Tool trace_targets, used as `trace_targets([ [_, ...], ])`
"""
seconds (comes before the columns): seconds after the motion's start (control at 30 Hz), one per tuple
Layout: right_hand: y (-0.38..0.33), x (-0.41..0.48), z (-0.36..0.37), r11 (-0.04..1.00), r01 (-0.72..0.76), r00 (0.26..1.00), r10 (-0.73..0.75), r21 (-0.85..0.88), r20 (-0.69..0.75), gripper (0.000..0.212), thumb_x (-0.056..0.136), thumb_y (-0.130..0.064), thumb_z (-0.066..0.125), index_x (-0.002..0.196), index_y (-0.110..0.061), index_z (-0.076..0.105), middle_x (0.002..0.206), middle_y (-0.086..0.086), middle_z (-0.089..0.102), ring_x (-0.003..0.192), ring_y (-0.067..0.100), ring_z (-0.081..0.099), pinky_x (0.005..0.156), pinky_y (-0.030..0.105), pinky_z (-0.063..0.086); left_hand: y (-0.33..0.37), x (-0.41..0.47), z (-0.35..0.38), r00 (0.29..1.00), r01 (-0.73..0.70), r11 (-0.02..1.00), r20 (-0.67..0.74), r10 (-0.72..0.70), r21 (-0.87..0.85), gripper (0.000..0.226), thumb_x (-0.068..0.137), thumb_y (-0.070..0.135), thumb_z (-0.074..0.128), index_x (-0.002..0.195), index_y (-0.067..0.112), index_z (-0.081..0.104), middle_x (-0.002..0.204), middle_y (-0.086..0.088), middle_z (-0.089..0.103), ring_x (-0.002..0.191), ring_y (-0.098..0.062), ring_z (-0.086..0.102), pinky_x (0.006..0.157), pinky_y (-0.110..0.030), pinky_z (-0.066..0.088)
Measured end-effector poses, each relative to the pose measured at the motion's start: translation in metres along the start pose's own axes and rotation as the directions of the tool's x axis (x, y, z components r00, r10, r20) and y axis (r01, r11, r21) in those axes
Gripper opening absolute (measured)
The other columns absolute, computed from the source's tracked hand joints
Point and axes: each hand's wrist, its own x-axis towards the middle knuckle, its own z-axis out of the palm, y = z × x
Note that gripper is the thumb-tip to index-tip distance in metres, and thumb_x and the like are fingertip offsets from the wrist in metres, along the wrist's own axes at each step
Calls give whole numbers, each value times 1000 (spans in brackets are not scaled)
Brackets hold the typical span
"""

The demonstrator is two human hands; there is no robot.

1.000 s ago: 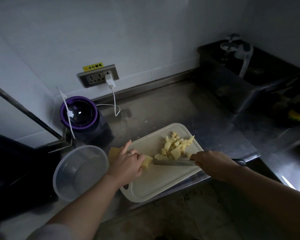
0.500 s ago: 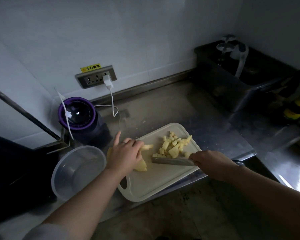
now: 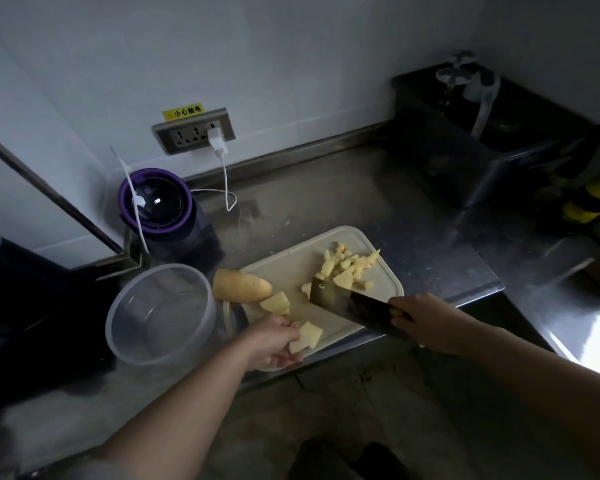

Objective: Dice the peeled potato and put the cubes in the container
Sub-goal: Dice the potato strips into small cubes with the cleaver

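Dim room. Pale wall (image 3: 291, 64) is running behind a steel surface (image 3: 343, 202), with a metal kerb lining the join. Socket strip (image 3: 194, 130) is sitting low on the wall, with a yellow warning label (image 3: 183, 111) just above it. White plug (image 3: 217, 141) is occupying the right-hand outlet, its cable (image 3: 226, 181) looping down onto the steel. Purple-rimmed appliance (image 3: 156, 202) is standing in the left corner. Dark tub (image 3: 465, 161) is sitting at far right under a tap (image 3: 465, 72). Light is glaring off the steel at the right edge. Grubby floor (image 3: 343, 410) is showing below.

Left hand (image 3: 274, 341), right hand (image 3: 425, 320) bare; pale sleeve (image 3: 90, 472), left arm
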Motion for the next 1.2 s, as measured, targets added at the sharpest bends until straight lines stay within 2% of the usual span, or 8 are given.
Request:
trace_targets([
  [0.1,-4,-6,11,1000,-10,999,11,-6,45,30,103,-27,44,132,-27,51,115,-3,62,99,8,62,89,27,54,-5,3,11,996,-20,999,-90,17,-31,22,98,22,51,119,15,55,98,-7,68,80,-14,70,66,-23,54],
  [0.17,-6,-8,15,1000,-12,999,12,-5,40,31,103,-27,44,133,-27,51,119,-2,63,102,10,62,90,28,53,-7,3,14,971,-79,968,-202,130,239,27,97,32,51,116,14,59,94,-1,68,77,-11,69,68,-25,56],
  [0.27,-7,-10,15,1000,-16,1000,15,3,27,30,103,-27,44,132,-26,52,120,-3,63,103,10,62,90,26,52,-5,-1,13,885,-55,747,-313,343,662,37,93,45,53,119,18,54,108,2,63,94,-15,63,76,-30,51],
  [0.4,-5,-11,14,1000,-19,1000,19,12,14,28,103,-28,44,129,-25,55,114,-3,64,95,8,62,80,20,50,-3,-2,12,820,-169,353,-67,569,920,45,90,39,60,130,24,48,126,4,50,109,-17,55,84,-33,50],
  [0.47,-5,-12,13,999,-33,999,33,20,12,27,103,-27,44,127,-24,56,114,-1,65,96,9,63,82,21,51,-5,1,13,814,-240,265,45,578,934,46,90,26,62,133,24,47,130,4,47,110,-18,54,87,-34,50],
  [0.73,-1,-16,13,999,-46,999,46,9,22,27,103,-27,44,126,-21,57,114,0,66,100,14,65,90,32,55,-3,9,10,827,-304,301,93,555,904,54,87,32,64,135,34,39,136,8,40,113,-16,51,87,-35,52],
  [1.03,-2,-14,10,999,-48,998,47,26,37,26,103,-26,44,125,-21,57,110,-1,66,95,10,65,87,28,55,1,11,5,819,-324,264,130,559,908,56,89,30,63,138,30,34,141,7,41,115,-16,53,87,-33,52],
  [1.2,-7,-12,8,998,-48,998,48,26,33,25,104,-25,43,124,-21,57,108,0,66,94,10,65,83,26,56,-4,13,23,811,-202,372,-58,582,906,61,86,36,65,137,28,32,128,1,51,100,-14,59,76,-27,55],
])
